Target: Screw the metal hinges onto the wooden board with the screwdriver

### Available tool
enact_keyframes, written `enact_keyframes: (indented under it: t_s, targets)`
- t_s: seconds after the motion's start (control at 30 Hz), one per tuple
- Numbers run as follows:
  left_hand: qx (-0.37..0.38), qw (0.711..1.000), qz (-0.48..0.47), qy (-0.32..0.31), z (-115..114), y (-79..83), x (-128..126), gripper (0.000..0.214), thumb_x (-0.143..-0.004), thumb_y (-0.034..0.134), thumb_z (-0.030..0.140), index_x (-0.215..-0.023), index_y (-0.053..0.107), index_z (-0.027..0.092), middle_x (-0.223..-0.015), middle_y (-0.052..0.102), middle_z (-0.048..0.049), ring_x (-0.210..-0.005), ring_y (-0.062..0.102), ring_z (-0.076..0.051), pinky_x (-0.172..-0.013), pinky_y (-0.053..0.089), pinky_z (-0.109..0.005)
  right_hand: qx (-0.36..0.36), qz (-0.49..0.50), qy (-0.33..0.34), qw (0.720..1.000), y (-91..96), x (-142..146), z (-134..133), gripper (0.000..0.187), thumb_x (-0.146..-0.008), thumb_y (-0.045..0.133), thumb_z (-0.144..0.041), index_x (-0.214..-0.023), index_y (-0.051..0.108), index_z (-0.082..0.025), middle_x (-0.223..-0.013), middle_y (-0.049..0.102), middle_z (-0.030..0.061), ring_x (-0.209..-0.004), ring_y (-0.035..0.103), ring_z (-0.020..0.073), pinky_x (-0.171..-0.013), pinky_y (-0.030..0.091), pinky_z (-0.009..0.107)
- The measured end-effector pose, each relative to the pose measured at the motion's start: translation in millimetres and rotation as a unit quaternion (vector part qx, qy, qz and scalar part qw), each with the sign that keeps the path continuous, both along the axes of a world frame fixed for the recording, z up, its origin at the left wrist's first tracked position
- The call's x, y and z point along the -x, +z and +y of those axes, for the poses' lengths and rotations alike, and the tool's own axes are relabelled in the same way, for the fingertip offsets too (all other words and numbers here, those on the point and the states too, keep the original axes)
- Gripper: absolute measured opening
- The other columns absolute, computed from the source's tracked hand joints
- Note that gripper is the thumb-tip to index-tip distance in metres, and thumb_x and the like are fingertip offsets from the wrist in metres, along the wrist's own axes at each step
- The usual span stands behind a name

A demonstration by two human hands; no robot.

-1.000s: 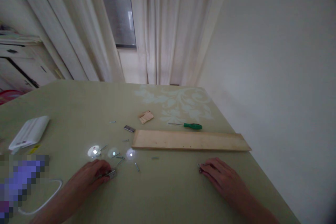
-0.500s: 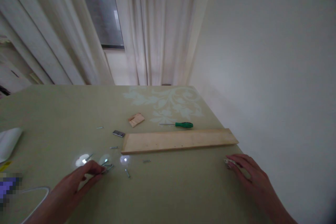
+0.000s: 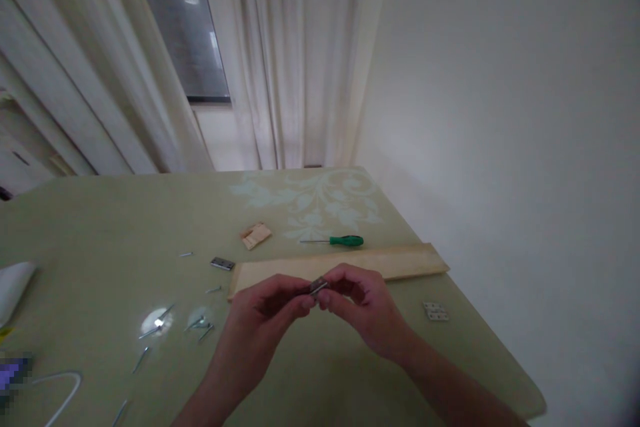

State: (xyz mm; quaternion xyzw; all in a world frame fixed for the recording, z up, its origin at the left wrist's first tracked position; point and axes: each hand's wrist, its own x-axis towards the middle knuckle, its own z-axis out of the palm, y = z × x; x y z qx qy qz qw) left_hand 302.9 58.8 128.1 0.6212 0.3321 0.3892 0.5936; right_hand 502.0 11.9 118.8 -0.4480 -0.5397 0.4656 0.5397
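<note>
My left hand (image 3: 255,317) and my right hand (image 3: 367,307) meet in front of the wooden board (image 3: 400,259), fingertips closed on a small metal hinge (image 3: 319,285). Thumbs and forefingers pinch it from both sides, so part of it is hidden. Another hinge (image 3: 436,311) lies opened flat on the table, to the right of my right hand. A third, darker hinge (image 3: 223,263) rests just off the board's left end. Several screws (image 3: 206,332) are scattered to the left of my left hand.
Behind the board lie a green-handled screwdriver (image 3: 346,240) and a small piece of wood (image 3: 257,235). A white cable (image 3: 75,383) and a white object (image 3: 15,290) are at the left. The table (image 3: 320,373) runs beside a wall on the right.
My left hand has come right, away from the screws, and my right hand has come left. They now hold a hinge together. A flat hinge lies where my right hand was.
</note>
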Motion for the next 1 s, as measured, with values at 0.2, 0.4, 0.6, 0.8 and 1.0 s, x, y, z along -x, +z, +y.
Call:
enact_keyframes:
  t_s: [0.2, 0.4, 0.6, 0.8, 1.0]
  targets:
    - [0.022, 0.999, -0.008, -0.04, 0.3, 2.9, -1.5, 0.028, -0.096, 0.075, 0.046, -0.115, 0.083, 0.027, -0.11, 0.085, -0.0038, -0.097, 0.081, -0.024, -0.085, 0.071, -0.036, 0.02, 0.079, 0.01, 0.997, -3.4, -11.8, -3.3, 0.024, -0.089, 0.086, -0.042, -0.093, 0.078, -0.021, -0.08, 0.075, 0.0011, -0.069, 0.066, 0.0134, -0.065, 0.053, 0.027]
    - [-0.074, 0.994, 0.07, -0.04, 15.8, -17.3, -11.3, 0.039, -0.11, 0.051, 0.047, -0.132, 0.074, 0.025, -0.115, 0.083, -0.0066, -0.1, 0.081, -0.023, -0.093, 0.068, -0.041, 0.018, 0.083, -0.052, 0.995, -8.1, -23.6, -4.3, 0.024, -0.089, 0.084, -0.044, -0.091, 0.079, -0.021, -0.081, 0.076, 0.0019, -0.067, 0.064, 0.0129, -0.063, 0.053, 0.026]
    - [-0.414, 0.826, 0.381, -0.042, 60.6, -92.2, -6.5, 0.041, -0.106, 0.059, 0.037, -0.146, 0.067, 0.028, -0.156, 0.062, -0.0099, -0.143, 0.059, -0.036, -0.122, 0.043, -0.065, 0.078, 0.06, -0.171, 0.98, -37.5, -62.0, 10.5, 0.038, -0.077, 0.09, -0.054, -0.09, 0.078, -0.02, -0.075, 0.075, 0.002, -0.064, 0.064, 0.0142, -0.06, 0.052, 0.027]
    - [-0.519, 0.719, 0.461, -0.05, 71.3, -128.7, 18.3, 0.049, -0.109, 0.047, 0.023, -0.155, 0.058, 0.033, -0.164, 0.052, -0.0069, -0.149, 0.053, -0.034, -0.121, 0.045, -0.058, 0.153, 0.052, -0.166, 0.973, -69.2, -77.0, 7.8, 0.044, -0.073, 0.09, -0.058, -0.085, 0.079, -0.018, -0.075, 0.078, 0.006, -0.065, 0.069, 0.0176, -0.057, 0.051, 0.028]
    - [-0.553, 0.694, 0.459, -0.04, 73.9, -128.4, 56.8, 0.053, -0.11, 0.041, 0.023, -0.16, 0.052, 0.033, -0.166, 0.05, -0.0035, -0.149, 0.053, -0.031, -0.122, 0.044, -0.052, 0.171, 0.059, -0.147, 0.972, -78.8, -67.0, 0.3, 0.041, -0.08, 0.084, -0.06, -0.089, 0.078, -0.02, -0.083, 0.08, 0.0051, -0.069, 0.071, 0.0174, -0.061, 0.053, 0.028]
